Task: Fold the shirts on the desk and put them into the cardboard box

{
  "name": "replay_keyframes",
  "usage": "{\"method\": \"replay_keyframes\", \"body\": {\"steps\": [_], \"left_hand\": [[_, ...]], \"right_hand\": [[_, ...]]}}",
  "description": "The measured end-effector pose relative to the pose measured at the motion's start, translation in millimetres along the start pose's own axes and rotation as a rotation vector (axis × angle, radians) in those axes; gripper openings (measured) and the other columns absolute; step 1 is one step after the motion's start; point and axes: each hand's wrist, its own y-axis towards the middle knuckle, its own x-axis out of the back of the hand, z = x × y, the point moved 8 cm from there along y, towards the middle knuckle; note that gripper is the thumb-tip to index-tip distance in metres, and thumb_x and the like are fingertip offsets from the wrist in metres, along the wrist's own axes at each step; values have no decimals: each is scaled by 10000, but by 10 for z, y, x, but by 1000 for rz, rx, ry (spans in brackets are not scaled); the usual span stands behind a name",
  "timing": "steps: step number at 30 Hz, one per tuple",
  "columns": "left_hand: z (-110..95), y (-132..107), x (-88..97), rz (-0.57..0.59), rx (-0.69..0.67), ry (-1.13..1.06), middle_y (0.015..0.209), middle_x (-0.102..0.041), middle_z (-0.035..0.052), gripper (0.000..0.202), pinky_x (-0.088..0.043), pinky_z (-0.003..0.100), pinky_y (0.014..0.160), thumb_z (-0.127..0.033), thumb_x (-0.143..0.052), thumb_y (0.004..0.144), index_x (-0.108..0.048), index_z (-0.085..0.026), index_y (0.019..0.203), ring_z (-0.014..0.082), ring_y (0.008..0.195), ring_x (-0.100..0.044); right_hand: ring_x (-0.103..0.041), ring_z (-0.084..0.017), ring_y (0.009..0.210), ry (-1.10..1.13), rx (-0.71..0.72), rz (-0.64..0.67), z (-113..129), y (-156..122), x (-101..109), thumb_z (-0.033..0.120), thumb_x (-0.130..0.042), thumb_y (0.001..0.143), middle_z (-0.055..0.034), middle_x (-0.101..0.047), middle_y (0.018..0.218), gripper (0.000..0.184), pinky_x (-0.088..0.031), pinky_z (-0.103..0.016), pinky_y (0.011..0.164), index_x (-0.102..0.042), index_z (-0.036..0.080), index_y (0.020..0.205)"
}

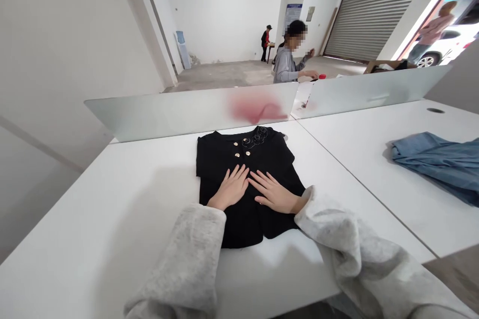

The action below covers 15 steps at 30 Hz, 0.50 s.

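A black short-sleeved top (243, 229) lies spread on the white table, its neckline toward the glass divider. Gold-coloured buttons (237, 155) and dark flower trim (258, 135) sit near the collar. My left hand (232, 187) rests flat on the middle of the top, fingers stretched out and pointing away from me. Beside it, my right hand (275, 193) lies flat too, fingers spread and angled to the left. The fingertips of both hands nearly meet below the buttons. Neither hand grips the cloth.
A frosted glass divider (187, 112) runs along the back edge of the white table (149, 239). Folded blue denim clothing (437, 159) lies on the adjoining table at right. Behind the divider, a person in a grey top (286, 65) works; another person (265, 42) stands farther back.
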Motion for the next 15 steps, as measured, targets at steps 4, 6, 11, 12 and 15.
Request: {"method": "replay_keyframes", "body": {"steps": [4,6,11,12,15], "left_hand": [[357,-27,-51,15,99,-28,1535,-223,50,572,-166,446,1143,-470,-161,966,-251,-204,1465,217,1420,-164],[628,-68,-12,-23,174,44,1527,-243,60,570,-146,448,1147,-467,-190,962,-290,-196,1454,233,1416,-181],[1020,-193,94,-127,303,171,1497,-311,113,578,-124,486,1144,-442,-231,953,-355,-135,1426,279,1399,-228],[1061,-217,106,-144,332,169,1496,-315,114,575,-130,505,1138,-440,-232,951,-360,-139,1424,286,1399,-223],[1153,-281,123,-170,417,143,1507,-292,109,582,-166,541,1117,-453,-225,946,-350,-153,1429,306,1402,-205]], "right_hand": [[-92,-279,1418,-26,-9,16,-94,-174,-67,481,-295,965,-122,-135,1544,597,-215,-535,1111,-192,207,1485],[-103,-278,1416,-33,-15,47,-155,-337,-89,475,-280,970,-125,-141,1542,582,-219,-543,1107,-204,208,1482],[-130,-265,1412,-42,-49,96,-253,-862,-108,458,-275,976,-102,-179,1535,571,-235,-533,1111,-191,209,1483],[-134,-264,1411,-48,-64,82,-255,-965,-96,453,-283,975,-95,-191,1532,570,-242,-528,1112,-189,214,1484],[-149,-260,1409,-59,-107,32,-225,-1216,-55,449,-310,970,-75,-216,1527,575,-265,-522,1108,-167,241,1487]]}}
